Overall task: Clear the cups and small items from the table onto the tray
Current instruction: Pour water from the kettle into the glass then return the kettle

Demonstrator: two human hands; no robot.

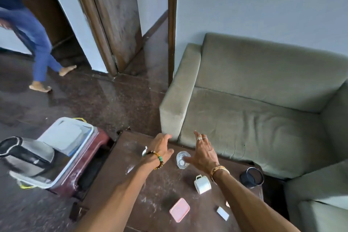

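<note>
Grip wide, empty: left hand (pixel 162 148) at 9 o'clock of glass (pixel 182 160), right hand (pixel 203 155) at 3; a careless knock could topple it.

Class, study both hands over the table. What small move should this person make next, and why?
Probably lower the right hand and curl its fingers round the glass. Both hands are open and hold nothing. The glass stands between them, and the right thumb lies nearest its rim. The left hand could steady it before it goes to the tray on the left.
</note>
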